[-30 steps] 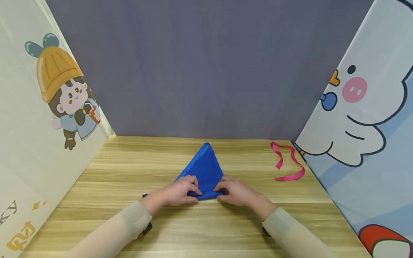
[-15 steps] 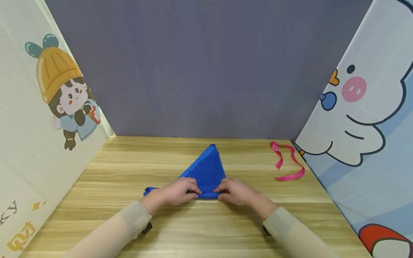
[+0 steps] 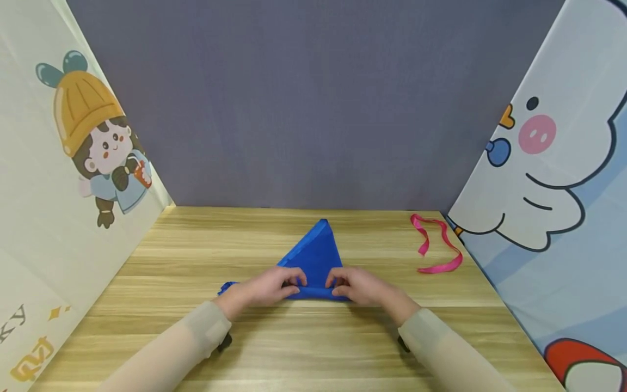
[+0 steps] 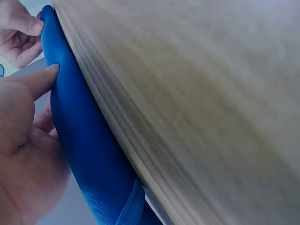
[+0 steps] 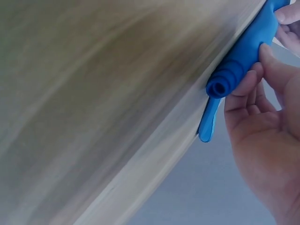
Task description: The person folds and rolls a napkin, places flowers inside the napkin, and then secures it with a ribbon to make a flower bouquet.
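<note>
A blue cloth (image 3: 315,256) lies on the table, its far part a flat triangle pointing away from me. Along its near edge runs a rolled band (image 3: 318,293). My left hand (image 3: 271,286) grips the left part of this roll, thumb on the near side and fingers curled over the top. The right hand (image 3: 361,286) holds the roll farther right in the same way. In the right wrist view the roll's end (image 5: 218,88) shows as a tight spiral, with a flat blue fold (image 5: 206,124) below it. A bunched blue end (image 3: 226,287) sticks out beyond the left wrist.
A pink ribbon (image 3: 443,269) lies in loose curves at the back right of the wood-grain table (image 3: 313,348). A grey panel (image 3: 313,103) stands behind, and printed cartoon panels flank both sides.
The cloth's tip has shifted slightly right. The rolled band has moved a little away from me and looks thicker, with both hands on it. More of the bunched left end shows.
</note>
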A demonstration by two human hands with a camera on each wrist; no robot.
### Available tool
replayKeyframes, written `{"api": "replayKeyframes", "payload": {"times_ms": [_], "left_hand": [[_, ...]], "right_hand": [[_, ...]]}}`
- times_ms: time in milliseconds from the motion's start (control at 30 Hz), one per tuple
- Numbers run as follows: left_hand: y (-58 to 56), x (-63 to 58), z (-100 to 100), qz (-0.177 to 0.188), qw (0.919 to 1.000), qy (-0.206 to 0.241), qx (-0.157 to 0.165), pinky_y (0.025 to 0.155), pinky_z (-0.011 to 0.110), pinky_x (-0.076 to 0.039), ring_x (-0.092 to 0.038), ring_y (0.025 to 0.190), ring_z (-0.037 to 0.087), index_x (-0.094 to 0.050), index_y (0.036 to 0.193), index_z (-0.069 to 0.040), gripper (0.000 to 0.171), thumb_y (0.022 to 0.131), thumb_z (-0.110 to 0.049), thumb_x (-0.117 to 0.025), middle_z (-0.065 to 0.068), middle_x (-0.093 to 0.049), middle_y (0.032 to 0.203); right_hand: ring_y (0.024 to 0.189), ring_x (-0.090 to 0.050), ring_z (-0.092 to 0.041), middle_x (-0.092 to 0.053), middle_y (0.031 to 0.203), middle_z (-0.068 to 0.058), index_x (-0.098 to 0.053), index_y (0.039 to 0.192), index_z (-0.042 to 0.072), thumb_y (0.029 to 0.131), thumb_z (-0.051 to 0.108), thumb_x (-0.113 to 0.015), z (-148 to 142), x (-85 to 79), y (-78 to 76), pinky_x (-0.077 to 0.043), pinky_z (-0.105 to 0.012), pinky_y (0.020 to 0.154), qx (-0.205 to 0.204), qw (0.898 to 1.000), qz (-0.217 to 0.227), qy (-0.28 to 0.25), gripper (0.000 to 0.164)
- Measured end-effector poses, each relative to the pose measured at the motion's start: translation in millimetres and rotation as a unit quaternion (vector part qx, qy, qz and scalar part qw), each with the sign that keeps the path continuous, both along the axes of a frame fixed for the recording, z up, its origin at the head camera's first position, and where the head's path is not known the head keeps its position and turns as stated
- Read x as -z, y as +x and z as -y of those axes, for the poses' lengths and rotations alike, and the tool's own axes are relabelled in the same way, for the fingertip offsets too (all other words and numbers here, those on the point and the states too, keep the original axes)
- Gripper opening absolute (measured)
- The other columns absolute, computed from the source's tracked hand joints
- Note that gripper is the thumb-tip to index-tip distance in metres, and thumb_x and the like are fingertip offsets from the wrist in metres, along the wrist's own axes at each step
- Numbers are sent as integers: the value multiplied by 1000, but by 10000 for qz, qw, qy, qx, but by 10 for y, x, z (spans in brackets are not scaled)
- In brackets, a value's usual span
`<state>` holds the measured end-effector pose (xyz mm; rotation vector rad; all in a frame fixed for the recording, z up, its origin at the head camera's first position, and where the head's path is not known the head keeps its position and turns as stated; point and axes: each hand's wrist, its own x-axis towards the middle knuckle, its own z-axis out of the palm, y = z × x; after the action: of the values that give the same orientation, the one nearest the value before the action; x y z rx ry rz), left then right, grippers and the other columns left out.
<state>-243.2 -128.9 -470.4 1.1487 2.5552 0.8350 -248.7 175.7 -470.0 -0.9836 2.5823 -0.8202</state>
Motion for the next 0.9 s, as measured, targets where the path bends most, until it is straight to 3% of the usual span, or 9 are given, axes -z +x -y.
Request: {"api": "replayKeyframes", "payload": {"times_ms": [233,400,533,700,900], "left_hand": [[-18,2,0,-591,9978,-263,177,100,35,-57,-66,109,13,-80,120,-13,17,109,-11,-67,0,-75,116],[16,-25,-14,-1013,9932,-539,194,104,40,-50,-58,109,16,-85,120,-15,17,107,-18,-73,-2,-65,112],[37,-27,-37,-915,9938,-617,150,99,35,-49,-55,104,12,-85,120,-15,23,102,-28,-80,-4,-62,110],[21,-18,-45,-477,9976,-439,250,87,24,-52,-57,96,9,-83,123,-8,27,102,-24,-81,-1,-65,111],[9,-16,-52,-467,9976,-263,431,79,19,-52,-60,87,8,-82,121,-4,24,101,-17,-80,2,-70,105]], "right_hand": [[102,-67,-9,-78,107,8,-80,107,21,108,17,-71,-8,35,-36,-56,-32,91,5,10000,-25,-2,10],[99,-62,-9,-71,107,5,-83,109,19,108,18,-71,-11,28,-32,-55,-32,91,-92,9995,-277,122,12],[96,-61,-9,-68,105,4,-83,108,17,107,15,-72,16,16,3,-55,-31,88,-122,9981,-552,242,11],[93,-60,-10,-67,103,2,-78,112,17,104,6,-73,72,8,69,-53,-28,83,-241,9949,-942,251,15],[90,-58,-9,-66,101,4,-79,113,19,102,8,-75,89,16,108,-50,-26,81,-167,9975,-682,30,16]]}}
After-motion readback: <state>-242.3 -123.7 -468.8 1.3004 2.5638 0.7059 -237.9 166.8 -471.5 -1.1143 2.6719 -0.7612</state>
